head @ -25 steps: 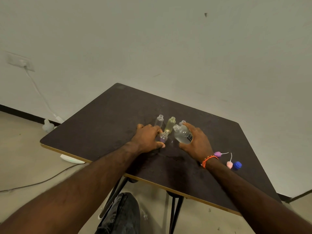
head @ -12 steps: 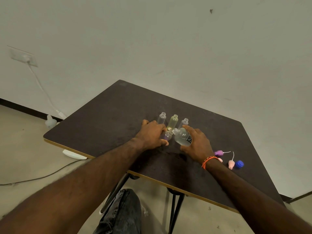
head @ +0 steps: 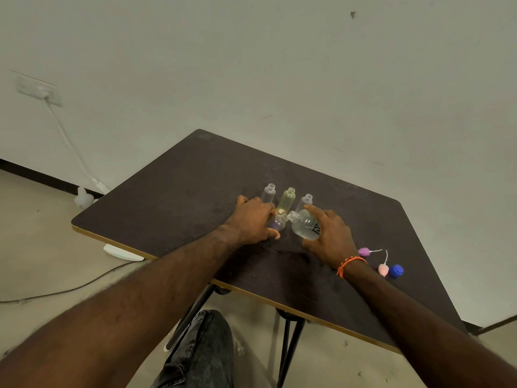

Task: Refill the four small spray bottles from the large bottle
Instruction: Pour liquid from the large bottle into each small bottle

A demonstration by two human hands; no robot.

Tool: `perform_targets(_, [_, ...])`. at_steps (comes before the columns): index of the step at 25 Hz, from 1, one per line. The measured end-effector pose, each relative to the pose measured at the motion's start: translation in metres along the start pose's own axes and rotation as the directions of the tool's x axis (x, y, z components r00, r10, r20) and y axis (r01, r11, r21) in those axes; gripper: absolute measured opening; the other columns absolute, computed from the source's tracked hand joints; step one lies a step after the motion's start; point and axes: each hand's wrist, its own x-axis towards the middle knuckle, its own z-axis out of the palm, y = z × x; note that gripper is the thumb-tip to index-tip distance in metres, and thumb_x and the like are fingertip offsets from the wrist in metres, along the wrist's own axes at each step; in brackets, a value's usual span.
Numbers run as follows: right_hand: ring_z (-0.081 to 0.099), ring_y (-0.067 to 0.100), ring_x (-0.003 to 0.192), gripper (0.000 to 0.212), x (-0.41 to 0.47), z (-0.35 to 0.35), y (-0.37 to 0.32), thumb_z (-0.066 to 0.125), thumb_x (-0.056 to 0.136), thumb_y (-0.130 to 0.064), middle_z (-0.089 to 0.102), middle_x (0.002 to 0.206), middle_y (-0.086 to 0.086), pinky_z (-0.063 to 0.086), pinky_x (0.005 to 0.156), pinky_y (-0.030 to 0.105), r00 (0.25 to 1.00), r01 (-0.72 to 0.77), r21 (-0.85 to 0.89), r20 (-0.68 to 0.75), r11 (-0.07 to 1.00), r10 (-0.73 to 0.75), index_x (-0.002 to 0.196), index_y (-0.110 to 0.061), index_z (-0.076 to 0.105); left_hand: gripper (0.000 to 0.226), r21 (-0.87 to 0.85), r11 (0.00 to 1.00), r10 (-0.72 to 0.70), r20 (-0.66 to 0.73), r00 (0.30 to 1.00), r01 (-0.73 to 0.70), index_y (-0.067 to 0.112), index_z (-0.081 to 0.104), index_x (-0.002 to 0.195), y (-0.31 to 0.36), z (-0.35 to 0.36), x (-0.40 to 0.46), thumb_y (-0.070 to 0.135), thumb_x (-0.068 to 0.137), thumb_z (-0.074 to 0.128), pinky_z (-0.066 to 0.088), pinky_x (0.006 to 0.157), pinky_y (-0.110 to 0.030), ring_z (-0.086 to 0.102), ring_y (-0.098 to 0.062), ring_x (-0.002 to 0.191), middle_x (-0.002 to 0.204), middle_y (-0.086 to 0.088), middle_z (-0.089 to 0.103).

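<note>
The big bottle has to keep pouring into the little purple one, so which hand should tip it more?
The right hand, probably. It already grips the big bottle, tilted with its neck at the purple bottle's mouth. The left hand is busy steadying that small bottle.

Both bare forearms reach from the near edge toward the middle of the scene, converging so that the hands sit close together but apart. The left hand [head: 253,222] lies knuckles up, its fingers curled round a small spray bottle [head: 277,222] that it grips, thumb tip showing at its near right side. The right hand [head: 330,236], with an orange band [head: 349,263] round its wrist, holds the large bottle [head: 305,228] tilted to the left, forefinger stretched along the bottle's far side and thumb under its near side.
</note>
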Motion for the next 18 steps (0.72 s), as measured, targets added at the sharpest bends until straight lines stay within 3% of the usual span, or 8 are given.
perform_targets(18, [0.050, 0.029, 0.121, 0.086, 0.0015, -0.0045, 0.0036, 0.082, 0.074, -0.033, 0.053, 0.137, 0.008, 0.047, 0.101, 0.050, 0.999, 0.035, -0.080, 0.021, 0.996, -0.033, 0.148, -0.033, 0.039, 0.048, 0.009, 1.000, 0.013, 0.026, 1.000, -0.013, 0.029, 0.063, 0.116, 0.0012, 0.0005, 0.0034, 0.059, 0.081, 0.078, 0.026, 0.107, -0.043, 0.057, -0.013, 0.104, 0.104, 0.009, 0.066])
